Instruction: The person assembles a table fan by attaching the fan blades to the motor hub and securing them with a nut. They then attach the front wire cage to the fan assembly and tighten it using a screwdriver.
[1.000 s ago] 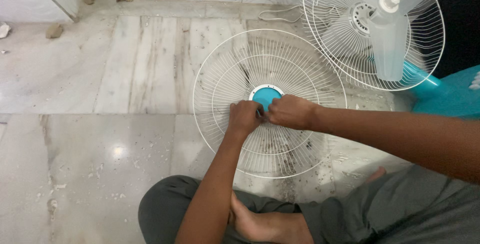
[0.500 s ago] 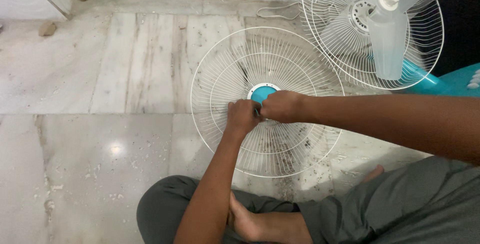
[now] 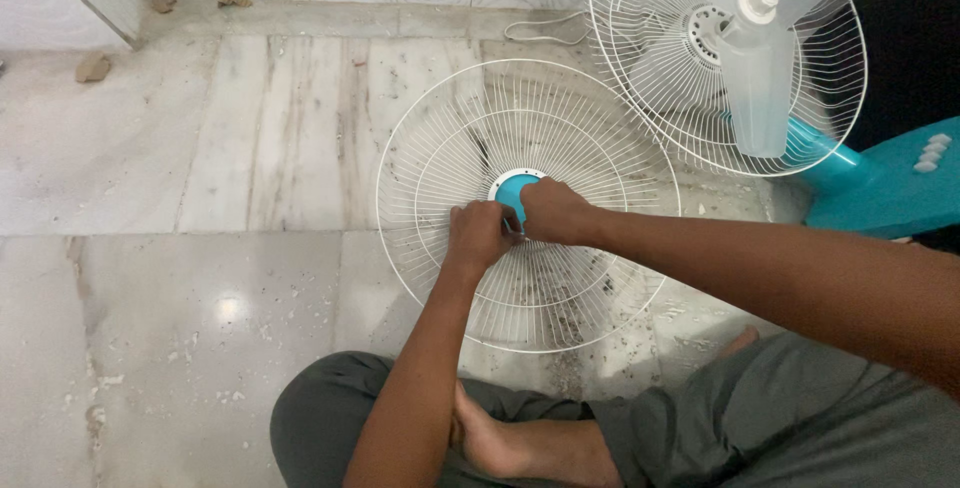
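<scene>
A round white wire fan grille (image 3: 430, 178) with a teal centre cap (image 3: 510, 188) lies flat on the marble floor in front of me. My left hand (image 3: 478, 233) is curled on the wires just below and left of the cap. Fingers bent, my right hand (image 3: 555, 210) rests against the cap's lower right edge and covers part of it. The two hands meet fingertip to fingertip at the cap's rim. What sits between the fingertips is hidden.
A standing fan lies at the upper right, with its rear guard (image 3: 640, 98), translucent blade (image 3: 755, 88) and teal base (image 3: 890, 193). A white cord (image 3: 545, 33) runs along the wall. Dirt specks and small stones (image 3: 92, 68) dot the floor. My crossed legs (image 3: 520, 438) are at the bottom.
Both hands stay at the teal cap. My right hand has slid a little further over the cap, and the view has shifted slightly.
</scene>
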